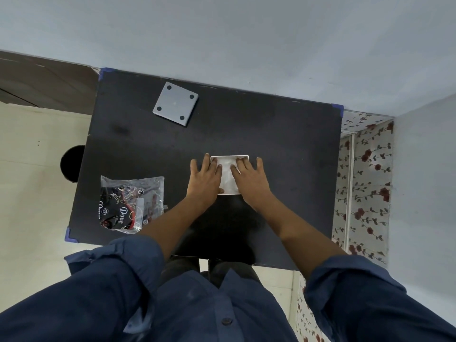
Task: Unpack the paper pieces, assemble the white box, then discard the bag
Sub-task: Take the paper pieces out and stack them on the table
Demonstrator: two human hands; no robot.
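A white box (pixel 227 177) lies flat in the middle of the black table (pixel 283 144). My left hand (pixel 204 178) rests palm down on its left half, fingers spread. My right hand (pixel 250 180) presses flat on its right half, fingers also apart. Only the box's middle strip and its far rim show between the hands. A clear plastic bag (pixel 132 203) with black printed contents lies on the table's near left corner, away from both hands.
A grey square plate (pixel 175 103) with dark round dots at its corners sits at the table's far left. A black round bin (pixel 72 164) stands on the floor left of the table. Flowered fabric (pixel 365 183) hangs along the right side.
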